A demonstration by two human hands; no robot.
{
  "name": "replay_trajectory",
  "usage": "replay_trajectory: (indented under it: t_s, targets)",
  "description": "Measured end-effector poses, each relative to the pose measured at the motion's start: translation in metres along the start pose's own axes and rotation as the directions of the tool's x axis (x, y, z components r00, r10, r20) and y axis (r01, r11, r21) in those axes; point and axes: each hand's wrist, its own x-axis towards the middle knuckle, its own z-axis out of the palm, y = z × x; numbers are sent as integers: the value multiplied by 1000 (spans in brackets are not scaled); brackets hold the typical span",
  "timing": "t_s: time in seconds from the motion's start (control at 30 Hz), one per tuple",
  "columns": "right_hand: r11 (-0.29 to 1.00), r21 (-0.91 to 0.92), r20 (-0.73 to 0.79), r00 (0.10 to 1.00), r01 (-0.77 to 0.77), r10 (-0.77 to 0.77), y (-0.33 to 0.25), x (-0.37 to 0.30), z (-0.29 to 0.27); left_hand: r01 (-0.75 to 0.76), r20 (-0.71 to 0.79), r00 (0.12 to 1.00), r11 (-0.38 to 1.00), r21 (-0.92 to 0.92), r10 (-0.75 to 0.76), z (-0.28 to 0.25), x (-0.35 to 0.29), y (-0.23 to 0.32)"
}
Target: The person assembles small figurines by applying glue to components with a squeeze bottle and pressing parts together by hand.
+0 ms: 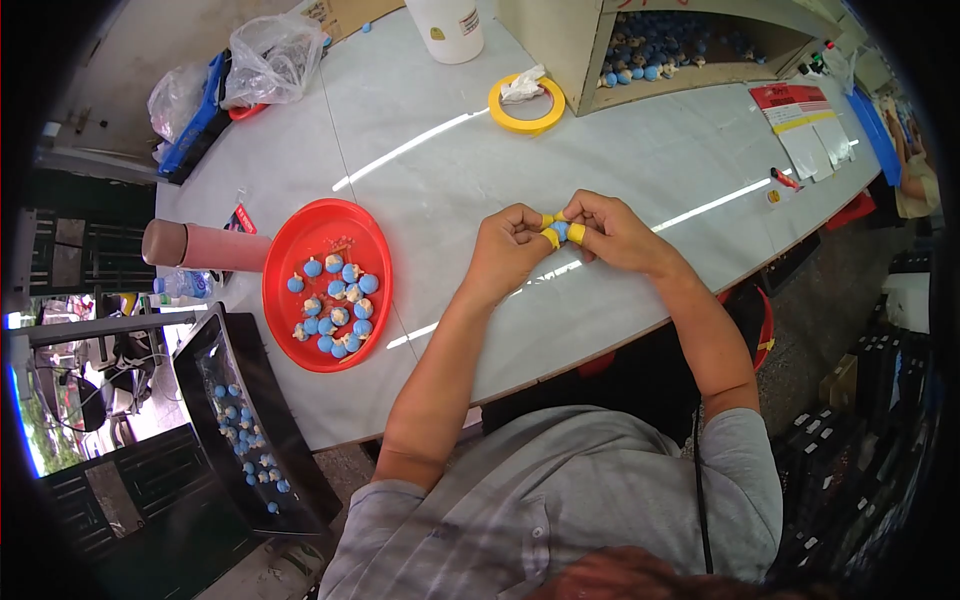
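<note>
I see 1 small blue ball (560,230) in work, pinched over the table between both hands, right of the red plate. Left hand (508,248): thumb and fingers closed on it. Right hand (612,236): same pinch, opposite side. Yellow wraps (576,233) on fingertips of both; exact contact too small for me to tell.

Counts: 1 round red plastic plate (281,240), roughly 17 blue-and-cream balls (368,284) in it. 1 black rectangular tray (292,440) at the table's left edge, 20-odd similar; overlap, can't fix the number. 1 yellow tape roll (511,122), crumpled white tissue (522,87) on it. 1 pink cylindrical bottle (225,247), 1 white plastic tub (446,30), 2 clear plastic bags (278,60).

Surface: pale grey tabletop (430,190), thin seams, bright light streaks. Room: open-fronted beige box (553,45) at the back, heaped blue pieces (655,50) inside; dark stacked trays (850,470) lower right.
</note>
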Motion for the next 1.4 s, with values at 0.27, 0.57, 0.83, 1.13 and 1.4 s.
replay_trajectory:
  t_s: [0.27,0.57,0.83,1.13,1.4]
  targets:
    - [1000,-5,5,1000,18,-18,3,0,-1,7,3,1000,1000,19,-7,1,0,4]
    - [1000,-7,-6,1000,16,-16,2,0,-1,-7,8,1000,1000,-21,7,2,0,2]
    - [1000,-12,3,1000,19,-19,2,0,-1,8,-6,1000,1000,7,-8,2,-1,4]
    - [1000,15,5,1000,14,-14,1,-1,-1,-3,-1,1000,1000,-10,3,3,-1,5]
    - [1000,9,-3,1000,9,-9,2,0,0,3,-8,1000,1000,-15,-3,3,-1,3]
